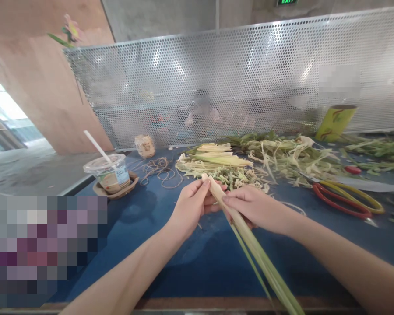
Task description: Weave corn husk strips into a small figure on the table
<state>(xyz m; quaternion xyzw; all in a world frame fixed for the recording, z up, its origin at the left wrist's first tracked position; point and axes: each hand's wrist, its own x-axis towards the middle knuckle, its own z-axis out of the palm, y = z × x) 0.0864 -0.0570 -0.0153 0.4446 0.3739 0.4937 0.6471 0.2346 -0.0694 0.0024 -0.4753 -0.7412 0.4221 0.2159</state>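
Between both hands runs a long pale-green plant stalk, which looks like layered leaf or husk, its cut end up and its greener length slanting down toward the table's front edge. My left hand pinches the pale top end between thumb and fingers. Just below, my right hand is closed round the same stalk, thumb on top. A thin strip hangs alongside it. Behind the hands lie chopped green pieces and a small stack of pale husks.
Scissors with red and yellow handles lie at the right, near a knife. A heap of loose leaves spreads behind them. At the left stand a plastic cup with a straw and tangled twine. A perforated metal screen closes the back.
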